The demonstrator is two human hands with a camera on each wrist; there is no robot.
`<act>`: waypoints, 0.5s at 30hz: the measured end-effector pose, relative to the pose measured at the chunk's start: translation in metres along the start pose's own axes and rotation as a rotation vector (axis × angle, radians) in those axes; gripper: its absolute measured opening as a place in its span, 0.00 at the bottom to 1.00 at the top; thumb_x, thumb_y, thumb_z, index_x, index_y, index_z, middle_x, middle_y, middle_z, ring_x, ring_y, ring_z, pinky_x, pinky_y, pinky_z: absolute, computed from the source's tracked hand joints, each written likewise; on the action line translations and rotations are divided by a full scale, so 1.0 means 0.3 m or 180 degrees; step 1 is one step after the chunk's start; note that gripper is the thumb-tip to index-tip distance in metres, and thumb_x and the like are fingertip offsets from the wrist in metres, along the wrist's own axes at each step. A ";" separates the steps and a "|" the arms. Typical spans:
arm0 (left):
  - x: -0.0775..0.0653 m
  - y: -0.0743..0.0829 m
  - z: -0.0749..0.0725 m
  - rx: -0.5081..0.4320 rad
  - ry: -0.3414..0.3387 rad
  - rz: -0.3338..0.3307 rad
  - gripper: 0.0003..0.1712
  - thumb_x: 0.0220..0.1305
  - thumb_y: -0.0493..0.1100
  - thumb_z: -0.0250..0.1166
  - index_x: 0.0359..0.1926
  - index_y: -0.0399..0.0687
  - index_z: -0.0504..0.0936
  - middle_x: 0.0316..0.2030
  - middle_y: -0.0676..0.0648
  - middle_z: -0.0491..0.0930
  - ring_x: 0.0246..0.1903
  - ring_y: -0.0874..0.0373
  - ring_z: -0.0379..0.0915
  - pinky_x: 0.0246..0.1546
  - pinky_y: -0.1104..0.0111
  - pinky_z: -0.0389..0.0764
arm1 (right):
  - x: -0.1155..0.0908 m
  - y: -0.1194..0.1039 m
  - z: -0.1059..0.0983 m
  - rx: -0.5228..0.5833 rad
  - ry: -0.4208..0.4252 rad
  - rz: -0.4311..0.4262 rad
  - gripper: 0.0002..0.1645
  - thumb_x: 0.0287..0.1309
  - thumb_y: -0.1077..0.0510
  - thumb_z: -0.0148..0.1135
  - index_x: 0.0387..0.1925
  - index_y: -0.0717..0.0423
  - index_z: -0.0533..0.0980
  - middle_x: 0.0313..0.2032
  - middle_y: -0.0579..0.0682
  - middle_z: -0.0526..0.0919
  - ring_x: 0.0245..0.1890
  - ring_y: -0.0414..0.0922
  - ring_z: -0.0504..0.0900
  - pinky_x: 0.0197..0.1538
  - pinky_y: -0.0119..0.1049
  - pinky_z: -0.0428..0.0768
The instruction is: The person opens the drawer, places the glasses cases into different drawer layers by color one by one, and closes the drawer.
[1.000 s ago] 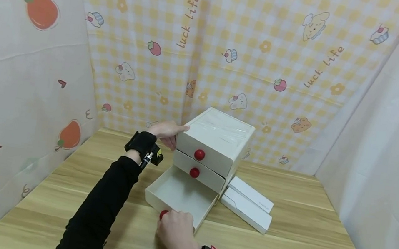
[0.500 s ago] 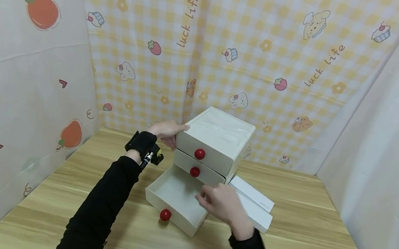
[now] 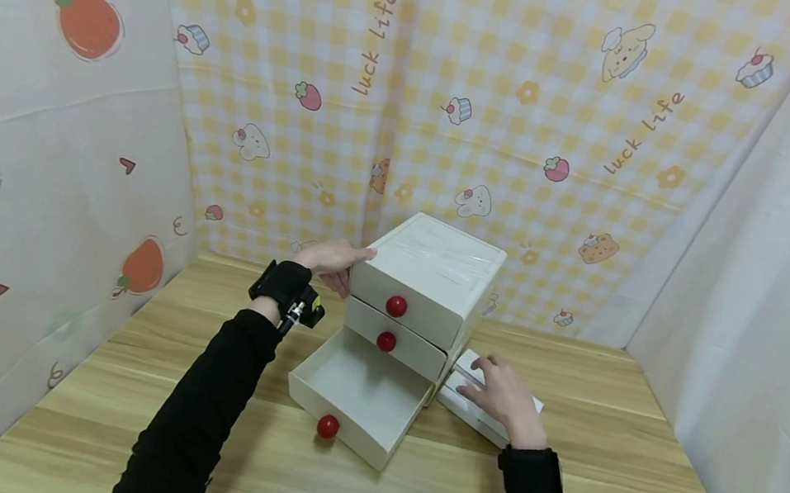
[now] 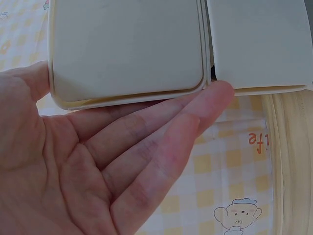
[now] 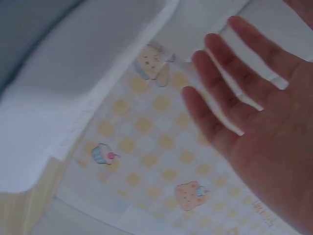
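A white cabinet (image 3: 441,261) with three drawers stands on the wooden table. Its bottom drawer (image 3: 362,384) is pulled out, with nothing in it. Against the cabinet's left side rests my left hand (image 3: 329,261), thumb at the top edge. In the left wrist view, the fingers (image 4: 146,142) extend straight along the cabinet. My right hand (image 3: 506,398) is over two long white boxes to the cabinet's right, the rear box (image 3: 467,361) and the front box (image 3: 462,408), partly covering both. Its fingers (image 5: 247,78) are spread and grip nothing; contact with the boxes cannot be made out.
Red round knobs mark the drawers; the bottom knob (image 3: 328,427) juts toward the table's front. A checked curtain (image 3: 453,146) hangs behind the table (image 3: 606,466), and white sheets flank it left and right.
My right hand has let go of the bottom drawer's red knob and moved right, across the drawer, to the white boxes. The left hand has stayed on the cabinet.
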State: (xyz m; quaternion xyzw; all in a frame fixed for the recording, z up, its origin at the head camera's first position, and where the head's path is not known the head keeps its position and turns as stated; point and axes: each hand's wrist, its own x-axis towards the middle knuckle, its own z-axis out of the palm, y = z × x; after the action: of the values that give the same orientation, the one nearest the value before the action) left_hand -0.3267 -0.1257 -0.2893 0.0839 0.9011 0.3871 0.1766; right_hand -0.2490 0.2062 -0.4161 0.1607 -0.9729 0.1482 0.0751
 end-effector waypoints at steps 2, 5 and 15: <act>-0.001 0.000 0.001 0.0001 0.0010 0.0007 0.37 0.72 0.61 0.43 0.51 0.29 0.76 0.29 0.34 0.85 0.29 0.49 0.85 0.29 0.67 0.83 | -0.005 0.016 0.011 -0.0044 -0.0205 0.0181 0.33 0.47 0.44 0.71 0.49 0.61 0.77 0.47 0.60 0.78 0.47 0.59 0.78 0.48 0.51 0.77; -0.001 -0.001 0.001 -0.0002 0.0020 0.0005 0.37 0.72 0.61 0.43 0.51 0.29 0.76 0.29 0.35 0.85 0.29 0.49 0.85 0.30 0.67 0.83 | -0.010 0.030 0.029 -0.0065 -0.0419 0.0354 0.39 0.45 0.40 0.72 0.53 0.61 0.74 0.49 0.61 0.76 0.49 0.61 0.74 0.50 0.54 0.76; -0.001 0.001 -0.001 0.0009 0.0012 -0.0019 0.37 0.71 0.62 0.43 0.49 0.29 0.77 0.28 0.36 0.85 0.30 0.49 0.85 0.29 0.68 0.82 | -0.006 0.038 0.068 -0.0286 -0.0423 0.0388 0.38 0.40 0.40 0.74 0.48 0.57 0.74 0.46 0.59 0.73 0.47 0.59 0.72 0.45 0.55 0.77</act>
State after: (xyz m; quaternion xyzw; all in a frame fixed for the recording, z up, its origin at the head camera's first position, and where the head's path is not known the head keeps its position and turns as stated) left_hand -0.3265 -0.1259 -0.2888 0.0808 0.9022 0.3854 0.1760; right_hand -0.2533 0.2106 -0.4387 0.1071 -0.9894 0.0977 0.0084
